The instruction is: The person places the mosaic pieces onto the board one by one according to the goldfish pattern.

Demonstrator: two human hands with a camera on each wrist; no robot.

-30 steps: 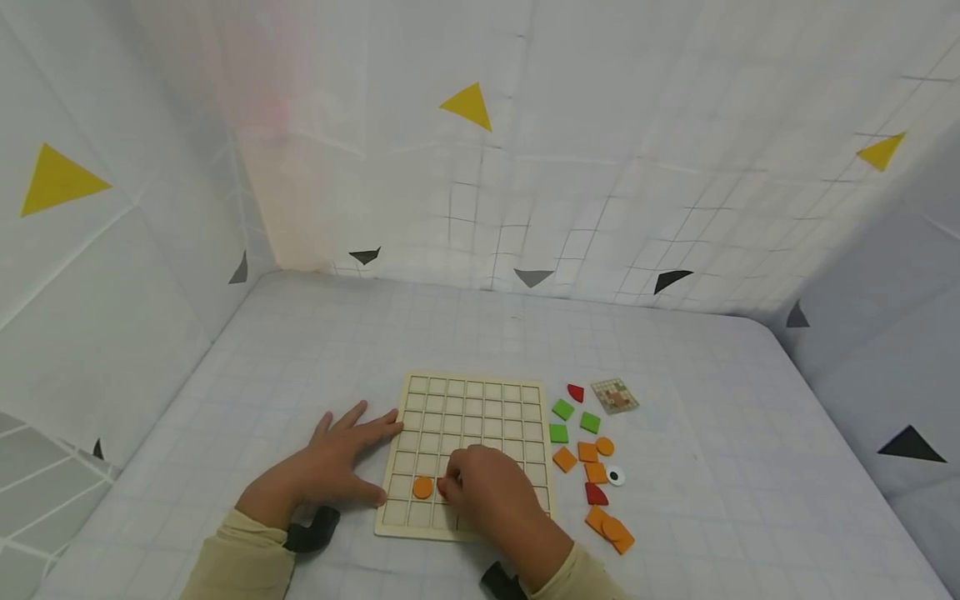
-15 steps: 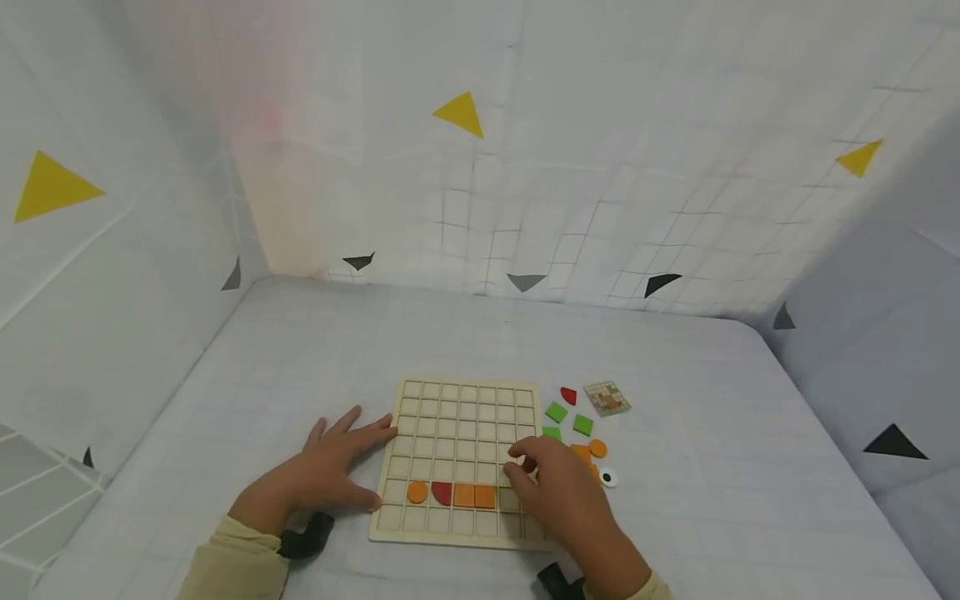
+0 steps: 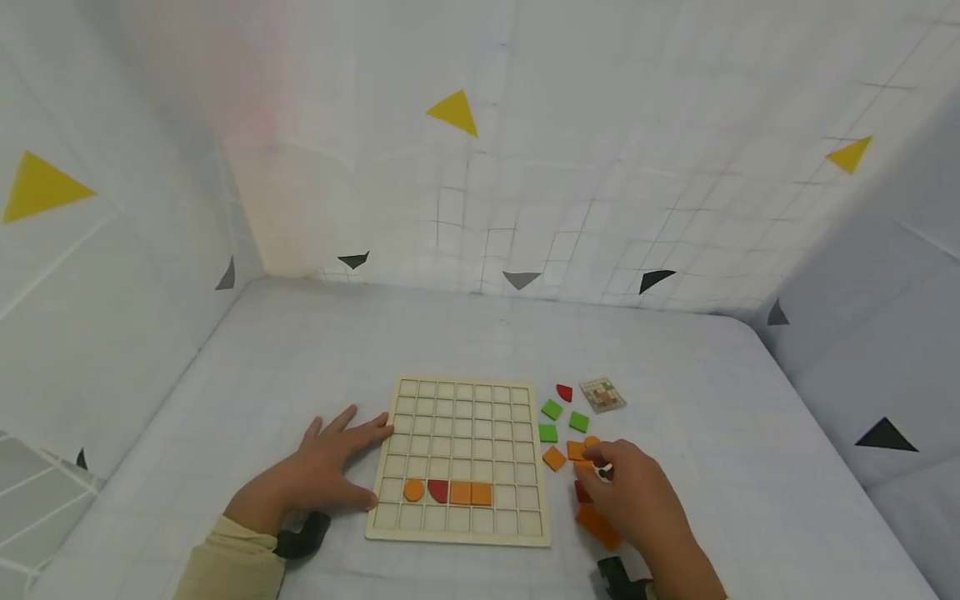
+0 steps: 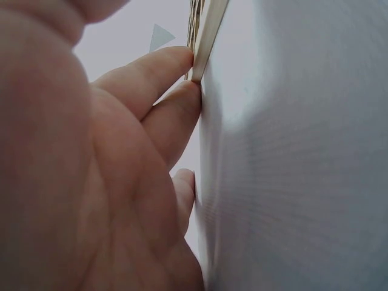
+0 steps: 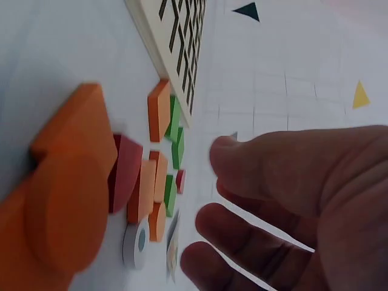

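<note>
A pale wooden grid board (image 3: pixel 465 417) lies flat on the table. One of its near rows holds an orange disc (image 3: pixel 413 489), a red quarter-round tile (image 3: pixel 438 492) and two orange square tiles (image 3: pixel 471 493). With fingers spread, my left hand (image 3: pixel 315 471) touches the board's left edge, its fingertips (image 4: pixel 182 60) against the rim. Over the loose tiles on the right hovers my right hand (image 3: pixel 637 496); its thumb and fingers are bent but apart, holding nothing in the right wrist view. Below it lie stacked orange tiles (image 5: pixel 66 206), a dark red tile (image 5: pixel 124 173) and a white eye-marked disc (image 5: pixel 137 245).
Several green square tiles (image 3: pixel 552 409) and a red quarter-round tile (image 3: pixel 565 392) lie beside the board's right edge. A small printed pattern card (image 3: pixel 602 395) is behind them. White cloth walls (image 3: pixel 600 125) with yellow and dark triangles enclose the table.
My right hand has moved right, from over the board to the loose tiles, uncovering the red tile and two orange squares in the row. My left hand keeps its place at the board's edge.
</note>
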